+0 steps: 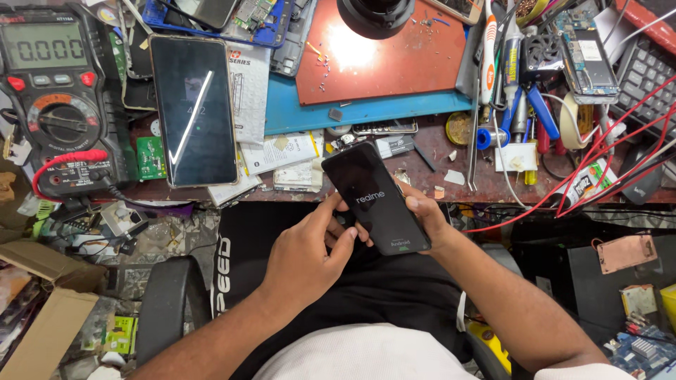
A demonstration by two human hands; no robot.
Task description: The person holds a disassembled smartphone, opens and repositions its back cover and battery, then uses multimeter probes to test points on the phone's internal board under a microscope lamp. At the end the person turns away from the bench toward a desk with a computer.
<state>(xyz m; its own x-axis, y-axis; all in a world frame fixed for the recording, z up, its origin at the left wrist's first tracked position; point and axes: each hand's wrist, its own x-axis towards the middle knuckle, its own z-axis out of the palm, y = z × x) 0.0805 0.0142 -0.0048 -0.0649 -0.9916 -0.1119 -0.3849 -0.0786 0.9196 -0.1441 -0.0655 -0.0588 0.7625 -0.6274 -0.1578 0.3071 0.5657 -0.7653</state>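
I held a black phone (375, 199) over my lap, just in front of the tabletop (429, 151) edge, its lit screen facing up and its top end tilted away from me toward the left. My right hand (427, 214) cradled it from below and from the right, fingers wrapped round the far edge and closed on the body. My left hand (310, 250) came in from the lower left, thumb and fingers (343, 243) curled against the phone's near-left edge and touching the glass near its lower corner; that hand was partly closed, pinching the side rather than gripping the whole phone.

On the tabletop, well to the left of the phone, lay a second phone (193, 110), face up with a bright diagonal streak on its dark screen. Left of that stood a multimeter (53, 91) with a red lead looping beside it. Beyond my phone lay a red mat (394, 60) on a blue mat (296, 112), with a black lamp head (375, 15) hanging above. To the right were tweezers (473, 141), blue-handled pliers (524, 112) and a tangle of red wires (605, 151).
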